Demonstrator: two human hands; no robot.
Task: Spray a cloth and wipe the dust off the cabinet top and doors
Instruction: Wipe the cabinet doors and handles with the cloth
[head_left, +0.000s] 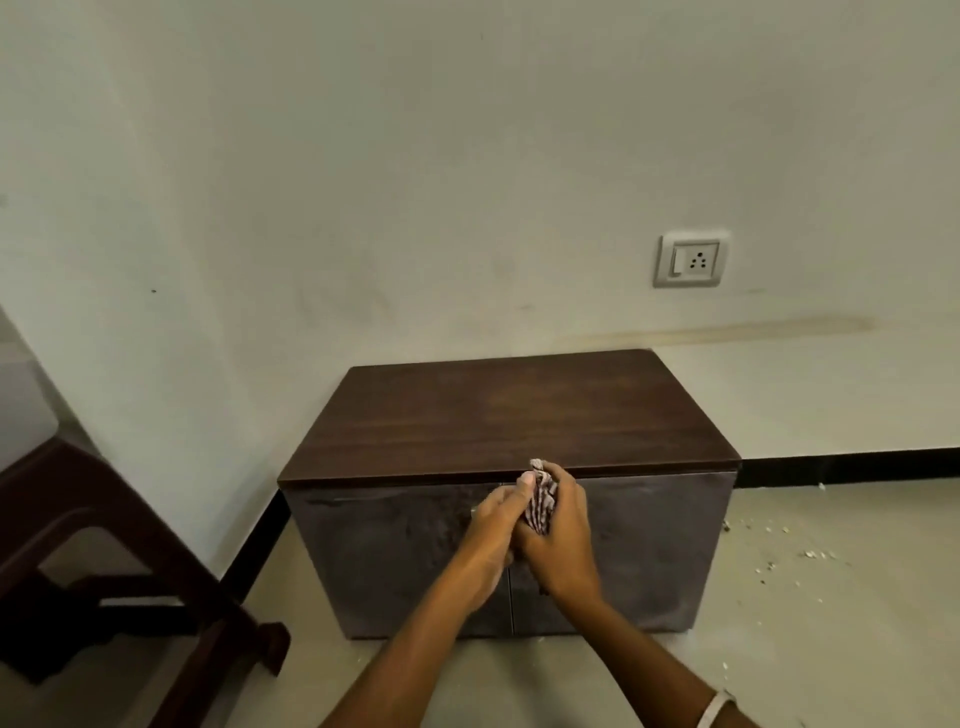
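While the pale off-white wall (363, 182) fills the upper half of the view, a low dark-brown wooden cabinet (511, 493) stands against it on the light grey floor (831, 597), a little toward 4 o'clock from the centre. Its flat wood-grain top (519, 415) is bare, and the two front doors (389, 551) below it carry a dull, dusty film with smeared patches. At 8 o'clock stands part of a dark brown chair (104, 571), near the cabinet's left side. Both forearms reach up from 6 o'clock and meet in front of the doors, just under the top's front edge. The right hand (563, 540) curls round a small bunched checked cloth in red and white (541, 499), whose upper end pokes out above the fingers at the level of the top's edge. The left hand (493, 530) lies against the right, its fingers pinching the same cloth from the left. A white wall socket with a switch (691, 258) sits at 2 o'clock. Pale crumbs of debris (810, 556) are scattered on the floor at 4 o'clock
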